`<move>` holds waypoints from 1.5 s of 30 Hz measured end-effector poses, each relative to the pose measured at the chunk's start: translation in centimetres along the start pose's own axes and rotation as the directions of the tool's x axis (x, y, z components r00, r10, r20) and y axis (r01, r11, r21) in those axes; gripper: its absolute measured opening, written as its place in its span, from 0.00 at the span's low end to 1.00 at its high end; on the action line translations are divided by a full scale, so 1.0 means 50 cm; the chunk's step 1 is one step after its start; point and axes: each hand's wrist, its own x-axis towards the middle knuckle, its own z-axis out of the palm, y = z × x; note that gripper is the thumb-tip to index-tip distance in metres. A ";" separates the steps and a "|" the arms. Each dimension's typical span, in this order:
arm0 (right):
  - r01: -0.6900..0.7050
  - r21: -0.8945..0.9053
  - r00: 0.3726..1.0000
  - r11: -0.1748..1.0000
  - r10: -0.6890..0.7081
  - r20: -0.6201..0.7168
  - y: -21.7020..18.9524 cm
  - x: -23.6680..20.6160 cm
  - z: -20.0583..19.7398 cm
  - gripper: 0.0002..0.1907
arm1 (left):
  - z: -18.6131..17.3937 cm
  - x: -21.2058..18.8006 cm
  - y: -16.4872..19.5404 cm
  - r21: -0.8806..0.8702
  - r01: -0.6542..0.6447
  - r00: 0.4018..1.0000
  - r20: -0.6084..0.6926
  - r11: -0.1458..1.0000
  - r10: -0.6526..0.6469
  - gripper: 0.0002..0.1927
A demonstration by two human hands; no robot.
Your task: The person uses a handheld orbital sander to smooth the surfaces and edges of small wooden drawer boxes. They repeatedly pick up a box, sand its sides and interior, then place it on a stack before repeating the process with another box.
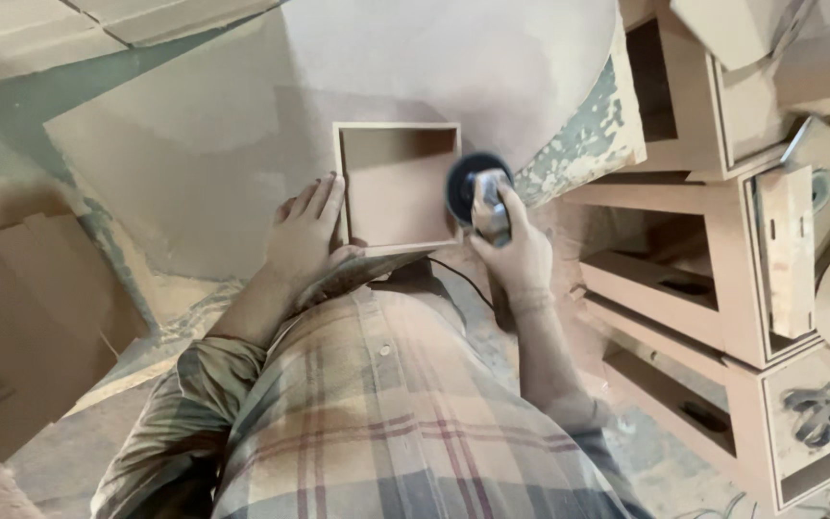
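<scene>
Box [398, 187] of plain brown board, square and open on top, sits on a dusty surface [242, 125] just in front of the person's body. The left hand [306, 234] lies flat against the box's left wall, fingers stretched out along it and the thumb hooked round the near corner, steadying it. The right hand [516, 252] is wrapped round the body of a round-pad sander [477, 192], whose dark disc presses against the box's right wall near the far corner. A thin black cord [463, 279] runs from the sander back toward the person's waist. The plaid shirt [386, 423] fills the lower middle of the view, sleeves pushed up. To the right stand stacked cabinet pieces [713, 279] of the same brown board, with open slots and cut-outs. At the far left leans a flat board [21, 317]. Fine pale dust coats the surface and much around it.
</scene>
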 end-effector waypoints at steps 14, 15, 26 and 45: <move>-0.222 0.345 0.900 0.912 0.328 -0.287 0.070 -0.291 0.006 0.46 | 0.028 0.026 0.054 0.173 -0.505 0.863 0.141 0.846 0.486 0.07; -0.148 0.379 0.894 0.913 0.288 -0.343 0.080 -0.289 0.007 0.46 | 0.006 0.022 0.060 -0.003 -0.483 0.875 -0.040 0.876 0.482 0.08; 0.020 0.964 0.916 0.267 0.382 -0.125 0.114 -0.188 0.012 0.34 | -0.080 0.041 -0.060 -0.668 -0.515 0.820 -0.566 0.537 0.084 0.19; 0.114 0.274 0.983 0.955 -0.068 -0.172 0.057 0.041 -0.016 0.46 | -0.146 -0.106 -0.044 -0.784 0.184 0.956 0.003 0.592 -0.294 0.25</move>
